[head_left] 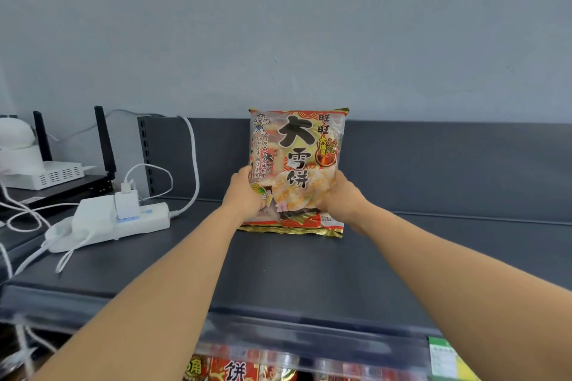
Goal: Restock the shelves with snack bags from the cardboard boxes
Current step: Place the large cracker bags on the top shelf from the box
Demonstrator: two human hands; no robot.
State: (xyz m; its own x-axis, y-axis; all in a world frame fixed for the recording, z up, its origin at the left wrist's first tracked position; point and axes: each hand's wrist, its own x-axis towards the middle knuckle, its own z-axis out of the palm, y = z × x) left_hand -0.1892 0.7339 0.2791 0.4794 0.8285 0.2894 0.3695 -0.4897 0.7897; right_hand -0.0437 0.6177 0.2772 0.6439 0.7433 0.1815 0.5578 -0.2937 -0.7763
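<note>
Standing upright on the top shelf (278, 272), the rice cracker bag (297, 164), gripped at its lower sides by the left hand (244, 192) and the right hand (342, 196), looks light, crinkly, slippery and fragile.

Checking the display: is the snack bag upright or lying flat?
Upright: the snack bag stands on its bottom seam on the shelf, left hand and right hand gripping its sides.

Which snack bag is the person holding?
The red-and-gold bag upright on the top shelf, gripped by left hand and right hand. Other bags sit below, untouched.
</note>
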